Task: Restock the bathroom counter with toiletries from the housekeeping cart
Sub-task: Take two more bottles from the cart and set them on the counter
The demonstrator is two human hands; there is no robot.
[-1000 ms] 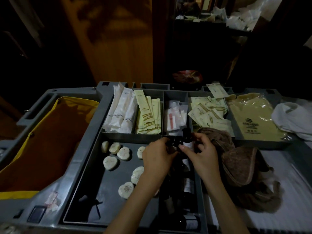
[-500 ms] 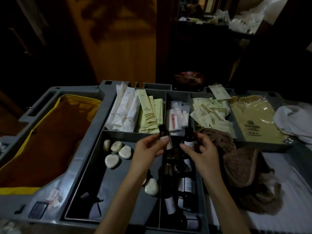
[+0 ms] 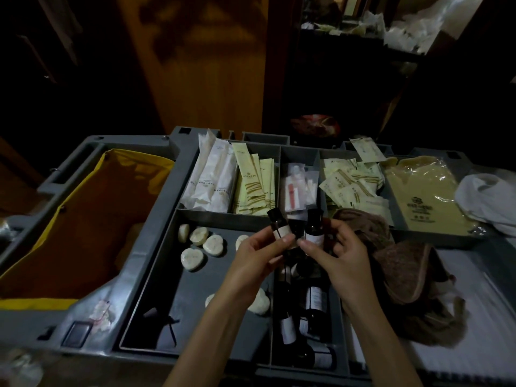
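I stand over the grey housekeeping cart (image 3: 156, 247). My left hand (image 3: 259, 255) pinches a small dark bottle (image 3: 277, 226) with a pale label, tilted left. My right hand (image 3: 337, 255) holds a second dark bottle (image 3: 315, 229) upright beside it. Both bottles are raised above the narrow compartment (image 3: 342, 331) where several more dark bottles (image 3: 315, 300) lie. Heart-shaped wrapped soaps (image 3: 192, 258) lie in the wide compartment to the left.
The back compartments hold white sachets (image 3: 215, 180), yellow sachets (image 3: 251, 188), clear kits (image 3: 296, 188) and square yellow packets (image 3: 349, 182). A yellow laundry bag (image 3: 83, 219) fills the cart's left side. Brown cloths (image 3: 405, 263) and a white cloth (image 3: 488, 199) lie at right.
Both hands have risen out of the bottle compartment, each holding a bottle, and the left bottle now tilts to the left, apart from the right one.
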